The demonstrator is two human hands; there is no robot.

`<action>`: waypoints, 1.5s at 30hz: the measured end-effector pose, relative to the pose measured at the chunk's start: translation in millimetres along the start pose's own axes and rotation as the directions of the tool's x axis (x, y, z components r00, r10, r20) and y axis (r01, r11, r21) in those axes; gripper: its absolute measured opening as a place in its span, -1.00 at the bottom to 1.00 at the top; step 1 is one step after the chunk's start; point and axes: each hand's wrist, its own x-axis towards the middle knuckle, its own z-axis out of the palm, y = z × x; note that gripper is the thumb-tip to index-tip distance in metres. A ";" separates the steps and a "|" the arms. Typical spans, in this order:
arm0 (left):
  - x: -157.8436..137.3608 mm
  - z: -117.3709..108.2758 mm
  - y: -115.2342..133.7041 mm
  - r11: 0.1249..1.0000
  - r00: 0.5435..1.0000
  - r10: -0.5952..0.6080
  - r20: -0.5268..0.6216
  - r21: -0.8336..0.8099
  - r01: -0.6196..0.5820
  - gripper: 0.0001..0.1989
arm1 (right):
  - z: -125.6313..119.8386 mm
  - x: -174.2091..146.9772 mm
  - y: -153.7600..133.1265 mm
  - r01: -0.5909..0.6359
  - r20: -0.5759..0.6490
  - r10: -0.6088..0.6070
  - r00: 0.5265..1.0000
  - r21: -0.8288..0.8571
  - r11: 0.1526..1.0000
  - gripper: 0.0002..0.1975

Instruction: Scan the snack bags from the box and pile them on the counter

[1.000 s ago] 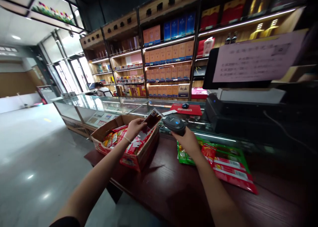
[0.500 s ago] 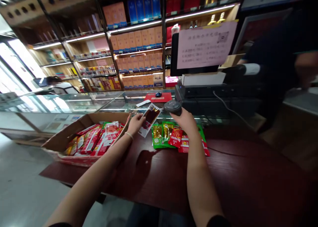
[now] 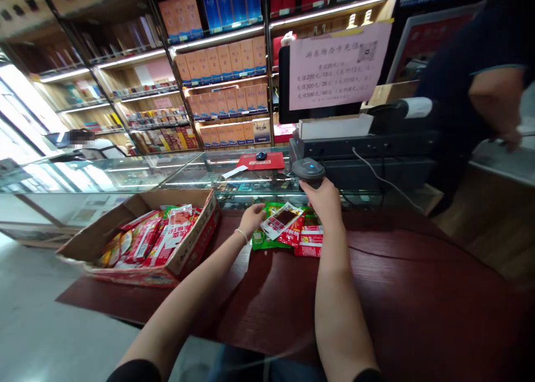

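Observation:
My right hand point(image 3: 324, 198) grips a dark handheld barcode scanner point(image 3: 308, 169), whose head shows a small blue light. A white-edged snack packet with a dark brown window point(image 3: 284, 219) lies on top of a small pile on the counter. Under it are green snack packets point(image 3: 258, 240) and a red packet point(image 3: 291, 234); a red-and-white packet point(image 3: 309, 241) is beside them, partly behind my right forearm. My left hand point(image 3: 252, 219) is at the left edge of the pile, fingers stretched out and holding nothing. Whether its fingertips touch a packet I cannot tell.
An open cardboard box point(image 3: 196, 242) of red snack packets stands left on the dark wooden counter point(image 3: 271, 298). Behind are a glass case with a mouse point(image 3: 261, 155) on red paper, and a monitor bearing a pink notice point(image 3: 334, 69). A person point(image 3: 472, 86) stands at the right.
The white-edged packet has gone from my left hand onto the pile, and that hand has moved right. My right hand has shifted slightly right with the scanner. The view has turned a little.

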 end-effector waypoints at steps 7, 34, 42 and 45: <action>-17.6 -80.1 51.4 0.957 0.957 0.287 -0.042 0.056 -0.284 -0.66 | 34.5 -11.4 -30.4 0.066 0.104 -0.091 0.990 0.222 0.973 -0.52; -53.5 -312.8 -17.1 0.536 0.938 0.055 0.343 0.782 -0.318 -0.21 | 139.6 -115.6 -116.4 -0.040 0.568 -0.361 0.739 0.572 0.819 -0.64; -57.6 -309.9 -10.2 0.444 0.947 0.093 0.309 0.838 -0.317 -0.43 | 136.8 -109.6 -114.0 -0.097 0.580 -0.325 0.747 0.579 0.810 -0.65; -62.7 -314.1 3.6 0.432 0.967 0.199 0.159 0.872 -0.232 -0.50 | 134.8 -108.3 -114.0 -0.080 0.565 -0.330 0.756 0.581 0.810 -0.65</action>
